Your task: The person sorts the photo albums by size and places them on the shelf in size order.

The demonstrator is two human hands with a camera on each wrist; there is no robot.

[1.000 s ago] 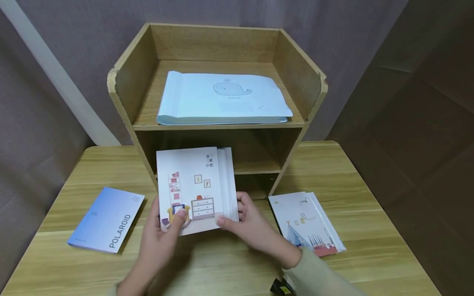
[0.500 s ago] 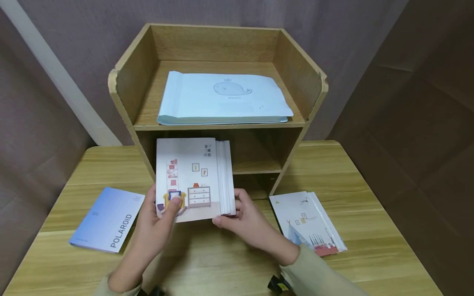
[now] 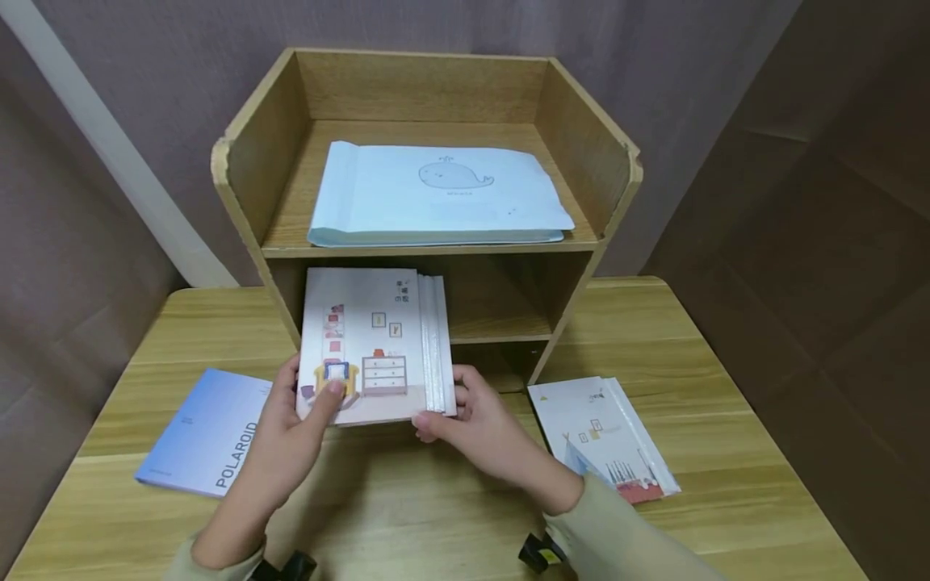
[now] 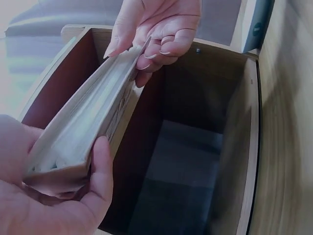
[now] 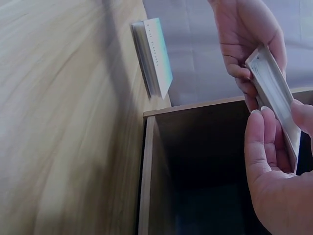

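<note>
A white photo album point(image 3: 363, 339) with a drawn dresser and armchair on its cover is held between both hands, its far end inside the middle compartment of a wooden shelf unit point(image 3: 429, 252). My left hand point(image 3: 286, 432) grips its left edge, thumb on the cover and fingers beneath. At the near right corner my right hand point(image 3: 479, 424) pinches the album by its spine side. In the left wrist view the album point(image 4: 80, 117) is seen edge-on, its pages showing between the covers. The lower compartment point(image 5: 205, 196) lies below it in the right wrist view.
A pale blue album with a whale point(image 3: 450, 198) lies on the top shelf. On the table point(image 3: 407, 516) a blue Polaroid album point(image 3: 196, 428) lies to the left, and another white album with a tent drawing point(image 3: 596, 436) to the right.
Both hands have carried the white album forward and slightly left, so its far end has gone into the middle compartment. It has also tipped flatter. The other albums have stayed put.
</note>
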